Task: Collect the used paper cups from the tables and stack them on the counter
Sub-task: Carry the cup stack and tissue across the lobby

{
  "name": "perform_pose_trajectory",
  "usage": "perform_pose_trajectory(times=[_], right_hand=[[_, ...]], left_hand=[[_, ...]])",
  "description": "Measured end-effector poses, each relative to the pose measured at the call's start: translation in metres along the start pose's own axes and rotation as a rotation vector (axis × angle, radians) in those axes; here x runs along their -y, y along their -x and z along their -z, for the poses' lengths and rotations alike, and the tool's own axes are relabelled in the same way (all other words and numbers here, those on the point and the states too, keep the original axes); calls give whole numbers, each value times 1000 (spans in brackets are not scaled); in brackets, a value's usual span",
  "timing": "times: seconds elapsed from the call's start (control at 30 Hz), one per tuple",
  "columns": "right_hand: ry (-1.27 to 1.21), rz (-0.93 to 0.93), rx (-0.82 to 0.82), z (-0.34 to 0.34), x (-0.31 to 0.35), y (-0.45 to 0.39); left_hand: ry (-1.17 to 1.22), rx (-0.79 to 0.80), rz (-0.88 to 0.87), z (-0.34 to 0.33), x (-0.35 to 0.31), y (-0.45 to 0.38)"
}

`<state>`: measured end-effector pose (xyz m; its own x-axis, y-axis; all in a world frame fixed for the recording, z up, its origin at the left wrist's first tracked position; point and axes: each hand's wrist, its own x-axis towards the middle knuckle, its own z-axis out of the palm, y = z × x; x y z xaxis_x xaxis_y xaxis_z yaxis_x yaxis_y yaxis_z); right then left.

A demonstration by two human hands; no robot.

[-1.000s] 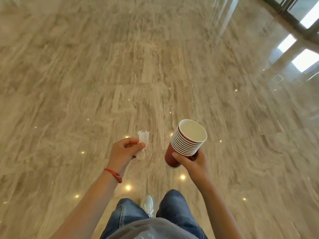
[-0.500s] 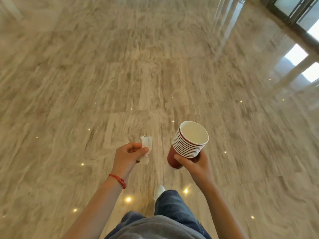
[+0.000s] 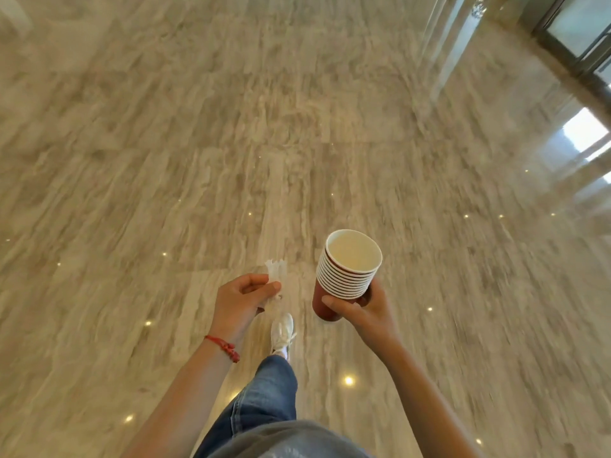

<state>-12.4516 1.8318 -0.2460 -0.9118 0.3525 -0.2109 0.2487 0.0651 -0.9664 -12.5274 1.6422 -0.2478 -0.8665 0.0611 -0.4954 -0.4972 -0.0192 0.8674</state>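
Cups, nested in 1 red stack with white rims, tilt slightly left in the right hand, whose thumb and fingers curl around the lower part of the stack, held above a polished marble floor. Left of the stack and apart from it, the left hand pinches a crumpled white tissue between thumb and forefinger. A red cord bracelet circles the left wrist. Below the hands, 1 leg in blue jeans steps forward in a white sneaker. Small ceiling lights reflect as bright dots across the floor. Dark-framed glass doors stand at the far right.
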Motion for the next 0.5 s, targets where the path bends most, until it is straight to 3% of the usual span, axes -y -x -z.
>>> perform_pose_trajectory(times=[0.3,0.5], right_hand=[[-62,-27,-58,3,66,-226],[-74,-51,-160,34,78,-342]], left_hand=[[-20,42,-51,-72,-145,-213],[-46,78,-31,-134,-194,-313]])
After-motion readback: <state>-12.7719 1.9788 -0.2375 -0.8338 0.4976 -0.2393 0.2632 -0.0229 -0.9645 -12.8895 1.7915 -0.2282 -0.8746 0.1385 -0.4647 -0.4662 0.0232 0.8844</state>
